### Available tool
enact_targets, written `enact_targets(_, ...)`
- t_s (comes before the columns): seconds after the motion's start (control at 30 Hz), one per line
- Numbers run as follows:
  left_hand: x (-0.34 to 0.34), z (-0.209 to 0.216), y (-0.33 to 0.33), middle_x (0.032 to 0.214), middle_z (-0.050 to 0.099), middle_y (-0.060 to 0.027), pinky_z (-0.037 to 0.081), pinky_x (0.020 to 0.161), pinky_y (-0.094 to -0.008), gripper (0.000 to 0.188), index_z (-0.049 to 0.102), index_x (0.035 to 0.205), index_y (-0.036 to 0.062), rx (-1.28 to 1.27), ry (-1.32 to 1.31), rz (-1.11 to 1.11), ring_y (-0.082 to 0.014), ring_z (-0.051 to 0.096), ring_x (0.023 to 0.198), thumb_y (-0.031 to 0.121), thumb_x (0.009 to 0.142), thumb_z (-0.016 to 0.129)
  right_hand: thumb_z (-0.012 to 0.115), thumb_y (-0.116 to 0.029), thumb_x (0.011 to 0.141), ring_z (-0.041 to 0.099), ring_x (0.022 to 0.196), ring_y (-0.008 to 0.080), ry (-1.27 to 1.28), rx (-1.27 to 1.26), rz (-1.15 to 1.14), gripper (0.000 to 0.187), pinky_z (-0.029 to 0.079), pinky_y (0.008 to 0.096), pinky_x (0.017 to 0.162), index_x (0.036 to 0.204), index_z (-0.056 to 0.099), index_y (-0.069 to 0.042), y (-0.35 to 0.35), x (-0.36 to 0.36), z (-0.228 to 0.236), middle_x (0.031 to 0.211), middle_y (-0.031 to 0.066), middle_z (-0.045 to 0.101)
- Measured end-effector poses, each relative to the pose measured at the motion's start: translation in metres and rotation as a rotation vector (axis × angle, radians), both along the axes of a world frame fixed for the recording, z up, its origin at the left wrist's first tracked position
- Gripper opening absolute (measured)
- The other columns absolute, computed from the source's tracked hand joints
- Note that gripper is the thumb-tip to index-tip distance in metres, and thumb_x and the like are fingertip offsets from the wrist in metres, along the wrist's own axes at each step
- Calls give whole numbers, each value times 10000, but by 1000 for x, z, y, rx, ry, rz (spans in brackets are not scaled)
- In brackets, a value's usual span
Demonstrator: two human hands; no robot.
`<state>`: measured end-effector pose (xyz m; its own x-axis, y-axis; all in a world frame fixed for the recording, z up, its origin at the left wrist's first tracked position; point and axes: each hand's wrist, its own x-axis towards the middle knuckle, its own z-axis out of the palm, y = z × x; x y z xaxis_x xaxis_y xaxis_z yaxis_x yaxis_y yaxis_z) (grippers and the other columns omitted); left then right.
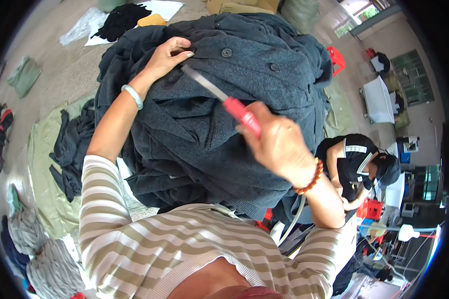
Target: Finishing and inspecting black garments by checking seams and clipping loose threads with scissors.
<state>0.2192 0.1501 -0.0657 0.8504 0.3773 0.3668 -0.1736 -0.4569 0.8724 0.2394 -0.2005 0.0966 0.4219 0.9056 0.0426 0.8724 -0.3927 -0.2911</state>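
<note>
Tool tip just wearer-side of the left thumb; places taken from the round button (226, 53).

Left hand (163, 61) left of the button, on the dark grey coat (257, 82): thumb and forefinger curved toward each other; cannot tell whether cloth is pinched between. Right hand (284, 144) below and right of the button, fingers wrapped round the red-handled tool (235, 109). The tool lies below the button, long axis slanting, metal tip up-left toward the left thumb, handle end down-right in the palm. The tip is nearer the left hand; contact with the coat unclear, tip blurred. Outward: second button (274, 67), right of the first.
</note>
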Motion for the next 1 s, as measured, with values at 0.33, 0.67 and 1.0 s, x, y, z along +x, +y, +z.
enact_targets(0.33, -8, 19, 32, 1431, 531, -156, 371, 1130, -443, 559, 471, 1452, 180, 597, 392, 157, -344, 448, 1360, 221, 918, 632, 692, -308, 898, 619, 997, 392, 607, 58, 534, 426, 485, 475, 895, 1173, 525, -28, 45, -126, -181, 1029, 207, 628)
enact_targets(0.67, -38, 63, 49, 1101, 705, -152, 486, 943, -300, 362, 653, 1128, -15, 403, -93, 292, -246, 675, 1027, -5, 769, 609, 761, -273, 827, 580, 1169, 300, 458, 380, 654, 441, 501, 426, 953, 1198, 644, -65, 33, -83, -109, 1217, 123, 626)
enact_targets(1.0, -26, 224, -126, 984, 710, -123, 520, 811, -307, 235, 679, 1091, -15, 525, -471, -13, -167, 678, 942, 83, 878, 699, 552, 29, 857, 647, 851, 134, 224, 823, 166, 276, 532, 288, 739, 1091, 695, 43, 87, 110, 66, 887, 79, 724)
